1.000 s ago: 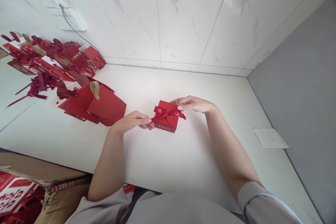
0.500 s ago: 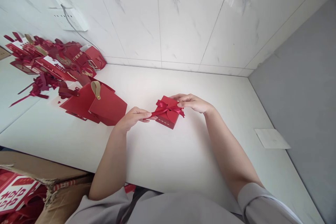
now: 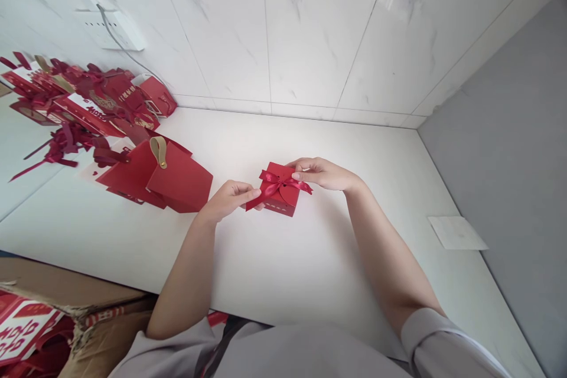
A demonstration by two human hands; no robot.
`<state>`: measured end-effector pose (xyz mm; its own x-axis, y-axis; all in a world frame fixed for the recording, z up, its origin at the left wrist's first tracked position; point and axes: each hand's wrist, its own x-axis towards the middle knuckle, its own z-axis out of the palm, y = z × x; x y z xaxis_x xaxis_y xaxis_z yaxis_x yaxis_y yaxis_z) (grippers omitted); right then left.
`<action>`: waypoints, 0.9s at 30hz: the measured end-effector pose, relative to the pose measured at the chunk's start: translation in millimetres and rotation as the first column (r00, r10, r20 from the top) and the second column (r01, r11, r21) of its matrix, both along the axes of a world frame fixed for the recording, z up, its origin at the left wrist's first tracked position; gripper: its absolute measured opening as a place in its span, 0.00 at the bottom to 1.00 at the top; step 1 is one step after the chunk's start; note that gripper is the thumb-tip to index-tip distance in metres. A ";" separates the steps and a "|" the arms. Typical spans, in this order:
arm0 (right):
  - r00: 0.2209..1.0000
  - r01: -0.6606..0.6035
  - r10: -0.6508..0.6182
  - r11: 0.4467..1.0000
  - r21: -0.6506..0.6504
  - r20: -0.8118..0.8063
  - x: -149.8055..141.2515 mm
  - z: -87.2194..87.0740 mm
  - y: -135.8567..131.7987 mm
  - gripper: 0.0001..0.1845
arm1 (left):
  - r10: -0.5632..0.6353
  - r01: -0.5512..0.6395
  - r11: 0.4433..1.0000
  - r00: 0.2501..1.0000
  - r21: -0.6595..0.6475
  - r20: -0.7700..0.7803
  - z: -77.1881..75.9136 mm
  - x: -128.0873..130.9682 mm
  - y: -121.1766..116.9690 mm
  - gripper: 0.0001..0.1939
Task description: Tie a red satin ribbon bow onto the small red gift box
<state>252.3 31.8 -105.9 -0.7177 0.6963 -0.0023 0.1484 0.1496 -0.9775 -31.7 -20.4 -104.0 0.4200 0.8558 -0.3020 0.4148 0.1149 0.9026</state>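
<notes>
A small red gift box point(image 3: 289, 205) sits on the white table, tied with a shiny red ribbon point(image 3: 271, 189) in a bow across its top. At the box's left side my left hand point(image 3: 231, 198) is closed, thumb and fingers pinching the ribbon's left tail, whose end shows below the thumb. My right hand point(image 3: 326, 174) grips the box's far right corner, its thumb on top by the bow and its fingers behind. The box hides part of those fingers.
Red gift bags point(image 3: 181, 183) with a tan strap stand left, before a pile of red boxes point(image 3: 119, 94) with ribbons. A cardboard carton point(image 3: 53, 283) holding red packages is at lower left. A wall socket point(image 3: 110, 29) with a cable is behind. A white card point(image 3: 456, 233) lies right.
The box has turned slightly and shifted a little left. The ribbon's left tail, drawn out sideways before, now hangs down past my left thumb. My left hand is closer to the box.
</notes>
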 end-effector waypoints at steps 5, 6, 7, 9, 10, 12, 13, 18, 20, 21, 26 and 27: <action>0.999 0.036 -0.036 0.999 -0.004 0.037 1.9 -3.5 1.5 0.20 | -0.037 0.035 0.999 0.998 0.041 0.054 -1.3 1.2 -0.9 0.17; 0.998 0.043 -0.043 0.999 0.000 0.043 2.6 -4.6 2.1 0.20 | -0.037 0.034 0.998 0.998 0.053 0.055 -1.5 0.5 -0.9 0.17; 0.998 0.049 -0.050 0.999 0.007 0.043 3.3 -5.6 2.6 0.19 | -0.033 0.029 0.997 0.998 0.067 0.054 -1.8 -0.2 -0.9 0.17; 0.998 0.054 -0.054 0.998 0.019 0.029 4.4 -7.0 3.4 0.19 | -0.020 0.016 0.996 0.999 0.093 0.046 -2.9 -1.7 -0.8 0.17; 0.998 0.052 -0.053 0.998 0.017 0.019 4.7 -7.4 3.7 0.19 | -0.016 0.012 0.995 0.999 0.104 0.040 -3.8 -2.4 -0.7 0.17; 0.999 0.047 -0.047 0.999 -0.002 0.008 4.8 -7.6 3.9 0.20 | -0.016 0.013 0.992 1.000 0.124 0.026 -6.0 -3.2 -0.3 0.17; 0.999 0.044 -0.044 0.999 -0.011 0.009 4.7 -7.6 4.0 0.21 | -0.018 0.015 0.991 1.000 0.134 0.022 -7.1 -3.5 -0.1 0.17; 0.997 0.056 -0.056 0.998 0.005 0.053 3.8 -6.7 3.7 0.22 | -0.035 0.028 0.990 0.998 0.141 0.044 -10.3 -4.3 0.9 0.18; 0.995 0.067 -0.067 0.998 0.008 0.071 3.1 -6.1 2.9 0.22 | -0.040 0.033 0.992 0.998 0.126 0.051 -10.0 -4.6 1.0 0.18; 0.995 0.069 -0.069 0.998 0.004 0.072 2.8 -5.6 2.4 0.22 | -0.037 0.031 0.992 0.998 0.121 0.050 -9.7 -4.8 1.0 0.18; 0.998 0.040 -0.038 0.999 -0.035 0.050 1.8 -3.9 0.4 0.21 | 0.005 -0.008 0.990 1.000 0.140 0.017 -7.2 -4.8 0.3 0.21; 0.998 0.040 -0.039 0.999 -0.029 0.048 1.8 -3.9 0.3 0.20 | 0.012 -0.014 0.989 1.000 0.144 0.013 -6.7 -4.6 0.1 0.21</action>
<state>254.1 32.1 -109.7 -0.6881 0.7234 -0.0570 0.1996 0.1132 -0.9733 -36.3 -20.2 -110.7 0.4118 0.8954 -0.1696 0.4027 -0.0119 0.9153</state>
